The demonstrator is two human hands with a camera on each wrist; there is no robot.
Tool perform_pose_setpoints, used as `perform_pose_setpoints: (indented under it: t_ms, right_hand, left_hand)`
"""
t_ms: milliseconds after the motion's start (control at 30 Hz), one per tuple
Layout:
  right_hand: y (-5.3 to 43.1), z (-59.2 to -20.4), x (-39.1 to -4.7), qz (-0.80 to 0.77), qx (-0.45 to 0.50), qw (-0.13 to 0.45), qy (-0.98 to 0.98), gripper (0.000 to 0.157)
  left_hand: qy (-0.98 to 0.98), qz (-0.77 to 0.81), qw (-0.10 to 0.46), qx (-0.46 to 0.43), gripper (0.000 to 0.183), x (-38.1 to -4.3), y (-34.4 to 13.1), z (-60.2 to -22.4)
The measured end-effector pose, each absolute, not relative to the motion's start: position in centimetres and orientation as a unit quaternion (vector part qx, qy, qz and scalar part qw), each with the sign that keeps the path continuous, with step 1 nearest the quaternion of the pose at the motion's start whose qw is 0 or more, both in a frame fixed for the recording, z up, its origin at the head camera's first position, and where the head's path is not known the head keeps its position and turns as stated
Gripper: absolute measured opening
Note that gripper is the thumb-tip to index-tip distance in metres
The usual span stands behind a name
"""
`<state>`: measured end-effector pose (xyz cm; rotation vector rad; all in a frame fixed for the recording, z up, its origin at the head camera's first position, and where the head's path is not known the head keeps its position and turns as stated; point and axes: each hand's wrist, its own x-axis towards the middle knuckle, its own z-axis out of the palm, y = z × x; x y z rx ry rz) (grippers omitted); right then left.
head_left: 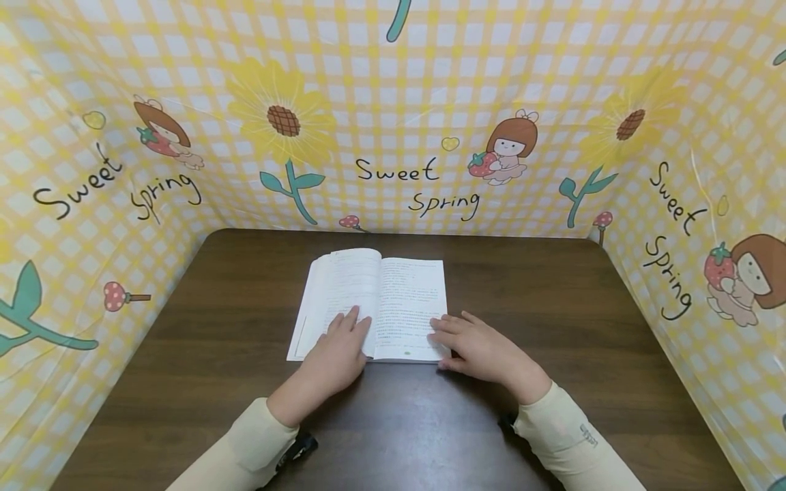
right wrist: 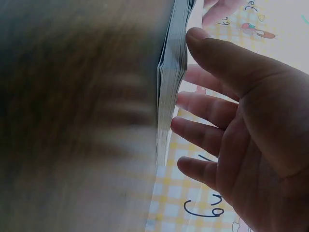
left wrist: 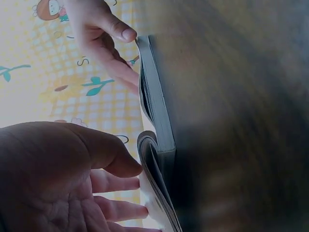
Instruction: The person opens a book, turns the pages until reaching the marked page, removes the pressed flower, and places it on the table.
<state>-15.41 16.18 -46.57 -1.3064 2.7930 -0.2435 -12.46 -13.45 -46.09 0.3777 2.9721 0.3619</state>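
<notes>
An open book [head_left: 411, 293] with printed pages lies on the dark wooden table. My left hand [head_left: 336, 351] rests on the lower part of its left page, fingers extended toward the spine. At the lower right corner, my right hand [head_left: 482, 346] touches the right page with its fingertips, the thumb beside the near edge. In the left wrist view, the book's page edges [left wrist: 161, 106] show, with the left thumb and fingers against the curved left pages. Seen from the right wrist, the right hand [right wrist: 251, 125] has its fingers spread along the page block [right wrist: 171, 82].
The table [head_left: 245, 293] has a brown wood-grain top. A yellow checkered cloth [head_left: 393, 102] with flowers and cartoon figures stands around its back and both sides. Light sleeves [head_left: 236, 447] cover the forearms, with a black strap [head_left: 297, 450] at the left wrist.
</notes>
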Motion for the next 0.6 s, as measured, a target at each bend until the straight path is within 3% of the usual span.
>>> perform_pose_setpoints:
  t_ms: [600]
  right_hand:
    - [16.37,-46.34,-15.76,-0.061,-0.426,0.030,0.902,0.047]
  left_hand:
    - [0.985,0.128,0.068,0.095,0.067,-12.81,-13.68,-46.20]
